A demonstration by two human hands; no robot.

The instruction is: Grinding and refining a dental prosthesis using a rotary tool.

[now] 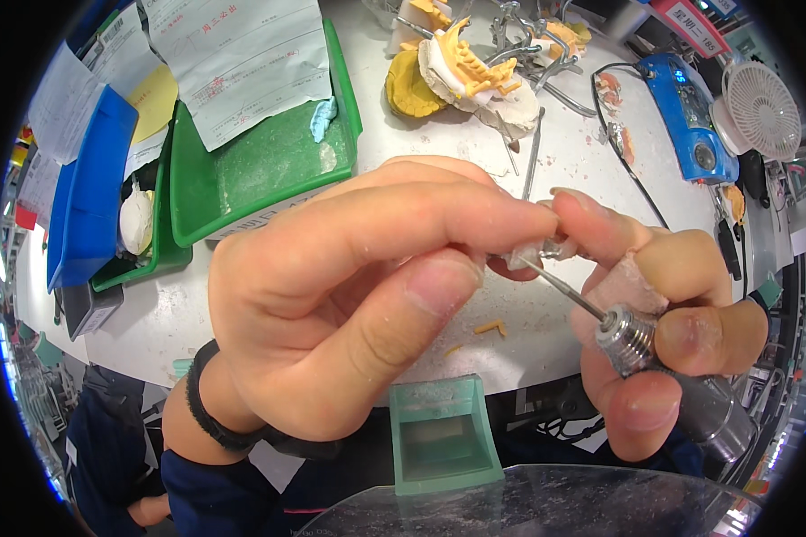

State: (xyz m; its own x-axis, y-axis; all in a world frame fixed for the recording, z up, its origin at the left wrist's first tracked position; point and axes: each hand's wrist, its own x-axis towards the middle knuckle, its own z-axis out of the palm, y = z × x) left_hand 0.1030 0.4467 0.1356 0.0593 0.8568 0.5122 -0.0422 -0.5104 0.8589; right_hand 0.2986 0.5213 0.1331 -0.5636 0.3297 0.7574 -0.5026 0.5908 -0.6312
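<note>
My left hand (pixel 331 268) is closed in a pinch, with a small whitish translucent dental piece (pixel 521 257) between its fingertips. Most of that piece is hidden behind my fingers, so its exact kind is unclear. My right hand (pixel 690 264) wraps round a metal rotary handpiece (pixel 631 340), and a pinkish wrap covers one of its fingers. From the handpiece a thin bur (pixel 569 294) points up and left, its tip touching or almost touching the piece. The right index fingertip rests close by the left fingertips.
Beyond my hands stands a tan dental model (pixel 475 67) on plaster, beside metal articulators (pixel 519 31). A green tray (pixel 184 201) with papers and a blue tray (pixel 85 197) lie left. A blue control box (pixel 685 116) and white fan (pixel 761 107) stand right. A pale green bin (pixel 439 389) sits below.
</note>
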